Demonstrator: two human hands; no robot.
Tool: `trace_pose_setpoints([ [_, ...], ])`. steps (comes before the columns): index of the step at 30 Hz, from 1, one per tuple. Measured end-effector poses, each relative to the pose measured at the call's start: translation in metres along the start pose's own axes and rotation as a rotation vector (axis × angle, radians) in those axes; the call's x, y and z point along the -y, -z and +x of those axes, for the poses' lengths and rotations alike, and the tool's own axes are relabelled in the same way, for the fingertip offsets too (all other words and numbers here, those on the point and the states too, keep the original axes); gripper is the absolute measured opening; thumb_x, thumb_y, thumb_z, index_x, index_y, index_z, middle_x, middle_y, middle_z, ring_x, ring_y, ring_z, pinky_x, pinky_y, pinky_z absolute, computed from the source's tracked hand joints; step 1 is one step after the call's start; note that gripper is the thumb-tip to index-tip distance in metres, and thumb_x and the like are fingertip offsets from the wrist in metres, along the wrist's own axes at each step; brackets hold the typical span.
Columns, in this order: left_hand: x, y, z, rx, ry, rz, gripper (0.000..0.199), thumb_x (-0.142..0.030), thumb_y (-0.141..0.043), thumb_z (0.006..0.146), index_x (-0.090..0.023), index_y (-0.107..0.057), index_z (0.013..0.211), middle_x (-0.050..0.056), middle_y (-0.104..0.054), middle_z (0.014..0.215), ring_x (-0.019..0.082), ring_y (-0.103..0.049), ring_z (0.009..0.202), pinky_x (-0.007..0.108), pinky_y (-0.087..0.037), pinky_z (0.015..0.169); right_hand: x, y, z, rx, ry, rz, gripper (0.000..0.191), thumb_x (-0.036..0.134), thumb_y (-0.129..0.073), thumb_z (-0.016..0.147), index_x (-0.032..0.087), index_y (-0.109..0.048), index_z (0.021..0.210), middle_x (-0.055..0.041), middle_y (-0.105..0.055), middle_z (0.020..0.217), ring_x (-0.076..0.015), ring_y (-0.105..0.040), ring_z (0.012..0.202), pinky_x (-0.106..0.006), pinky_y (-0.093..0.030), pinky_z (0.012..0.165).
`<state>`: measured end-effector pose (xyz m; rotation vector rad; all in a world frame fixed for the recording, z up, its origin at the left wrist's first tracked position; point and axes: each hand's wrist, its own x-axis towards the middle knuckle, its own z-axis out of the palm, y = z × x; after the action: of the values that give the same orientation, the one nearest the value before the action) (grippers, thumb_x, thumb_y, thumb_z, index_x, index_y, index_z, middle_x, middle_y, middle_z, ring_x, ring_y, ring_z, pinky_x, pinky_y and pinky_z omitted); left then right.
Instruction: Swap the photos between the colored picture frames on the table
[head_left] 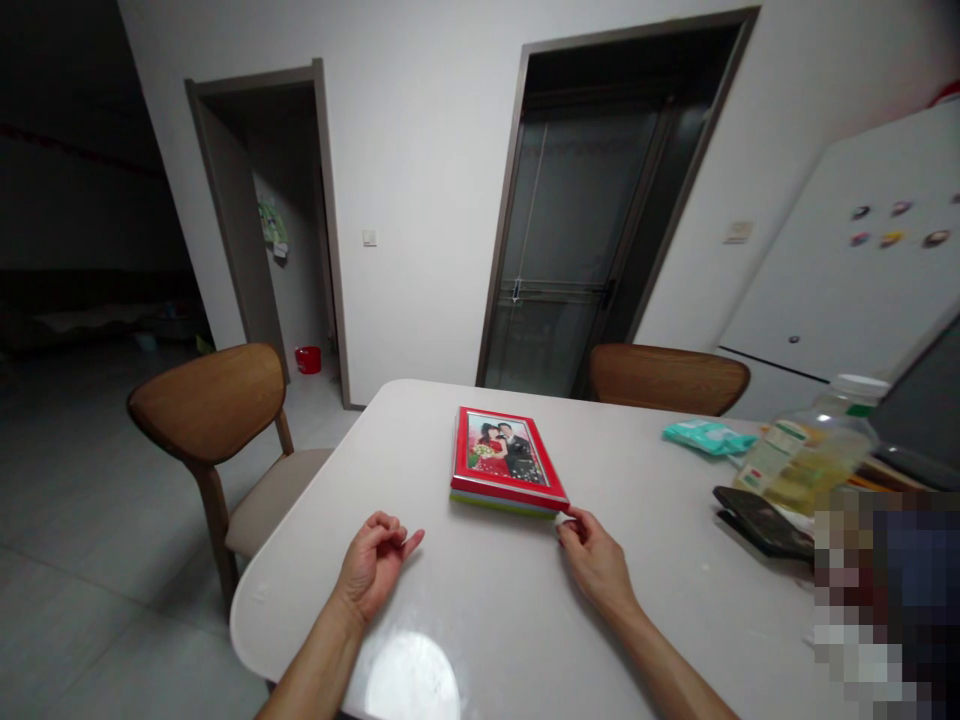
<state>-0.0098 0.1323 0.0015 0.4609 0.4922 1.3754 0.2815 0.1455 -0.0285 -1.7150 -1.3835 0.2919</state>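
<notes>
A red picture frame [551,490] with a photo of a couple lies face up on the white table [510,620]. Beneath it show layers with pale blue and green edges, so it seems to top a stack. My right hand [596,562] is at the stack's near right corner, its fingers closed on a small white wad that looks like tissue or cloth. My left hand [375,565] rests over the table, left of and nearer than the stack. Its palm is turned up, fingers loosely curled and thumb apart, with nothing in it.
On the right are a teal wipes packet [709,437], a big clear bottle [817,445] of yellowish liquid and a dark flat object [761,525]. Wooden chairs stand at the left [210,400] and far side [667,378]. A blurred-out patch covers the lower right.
</notes>
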Motion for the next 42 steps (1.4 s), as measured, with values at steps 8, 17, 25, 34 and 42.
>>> trace_pose_setpoints([
  [8, -0.002, -0.001, -0.003, -0.017, 0.007, 0.0, 0.019, 0.001, -0.049, 0.06, -0.017, -0.046, 0.053, -0.008, -0.043, 0.053, 0.005, -0.046, 0.049, 0.04, -0.042, 0.084, 0.003, 0.002, -0.002, 0.002, -0.002, -0.04, 0.038, 0.037, -0.038, 0.068, 0.015, -0.052, 0.096, -0.002, -0.06, 0.068, -0.0167, -0.055, 0.063, -0.026, -0.04, 0.059],
  [17, -0.001, -0.002, -0.007, -0.028, 0.006, 0.003, 0.019, 0.001, -0.05, 0.059, -0.017, -0.047, 0.053, -0.008, -0.045, 0.054, 0.005, -0.047, 0.048, 0.04, -0.043, 0.083, 0.005, 0.004, -0.005, -0.003, -0.003, -0.031, 0.041, 0.04, -0.038, 0.067, 0.014, -0.053, 0.096, -0.0033, -0.061, 0.068, -0.0179, -0.056, 0.063, -0.027, -0.04, 0.059],
  [25, 0.003, 0.002, -0.005, -0.012, -0.016, -0.003, 0.019, 0.003, -0.049, 0.059, -0.016, -0.049, 0.053, -0.006, -0.047, 0.055, 0.005, -0.048, 0.051, 0.026, -0.047, 0.071, 0.005, 0.006, -0.006, -0.044, -0.013, 0.025, 0.04, 0.036, -0.039, 0.068, 0.013, -0.052, 0.098, -0.0065, -0.061, 0.077, -0.018, -0.056, 0.068, -0.028, -0.042, 0.063],
  [34, 0.005, 0.003, -0.003, 0.017, 0.003, 0.015, 0.017, 0.002, -0.051, 0.057, -0.015, -0.05, 0.052, -0.004, -0.047, 0.055, 0.005, -0.045, 0.049, 0.017, -0.041, 0.052, 0.063, 0.0, 0.002, -0.083, 0.574, -0.25, 0.033, 0.03, -0.049, 0.068, 0.019, -0.053, 0.099, -0.0092, -0.052, 0.106, -0.0231, -0.044, 0.099, -0.037, -0.036, 0.082],
  [42, 0.007, 0.006, -0.002, 0.021, 0.001, 0.027, 0.015, 0.0, -0.051, 0.054, -0.014, -0.051, 0.052, -0.004, -0.046, 0.053, 0.005, -0.043, 0.047, 0.016, -0.037, 0.048, 0.087, -0.02, 0.028, 0.155, 0.577, -0.529, 0.036, 0.025, -0.054, 0.066, 0.018, -0.053, 0.101, -0.0084, -0.053, 0.105, -0.0232, -0.043, 0.098, -0.033, -0.033, 0.081],
])
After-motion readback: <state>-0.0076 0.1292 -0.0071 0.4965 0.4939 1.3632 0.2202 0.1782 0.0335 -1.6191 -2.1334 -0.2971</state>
